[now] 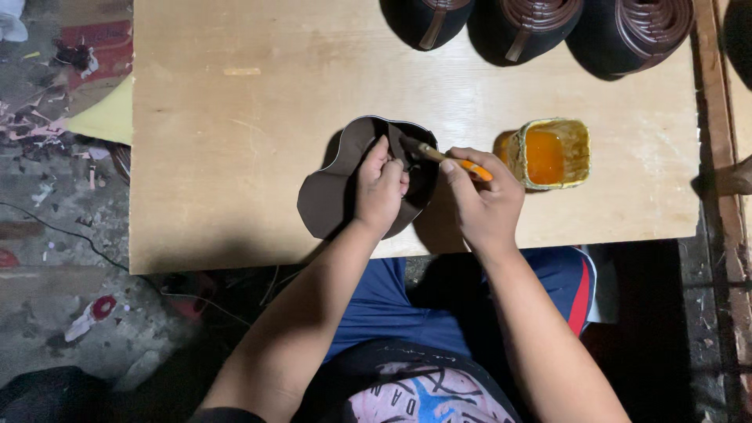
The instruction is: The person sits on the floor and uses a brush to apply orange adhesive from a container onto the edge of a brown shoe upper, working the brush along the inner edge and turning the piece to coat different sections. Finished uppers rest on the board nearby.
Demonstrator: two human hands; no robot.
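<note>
A dark brown curved leather piece (333, 192) rests on the plywood board (235, 133). My left hand (381, 188) presses down on its upper right part, fingers curled over it. My right hand (484, 200) grips a small brush (446, 157) with an orange handle; the bristle end touches the leather just beside my left fingers. A square tin (551, 153) holding orange glue stands right of my right hand, close to the brush handle's tip.
Three stacks of dark brown leather pieces (540, 23) line the board's far edge. A wooden strip (717, 102) runs along the right. The floor at left (55, 157) is littered with scraps and a yellow sheet (106, 117). My legs are under the near edge.
</note>
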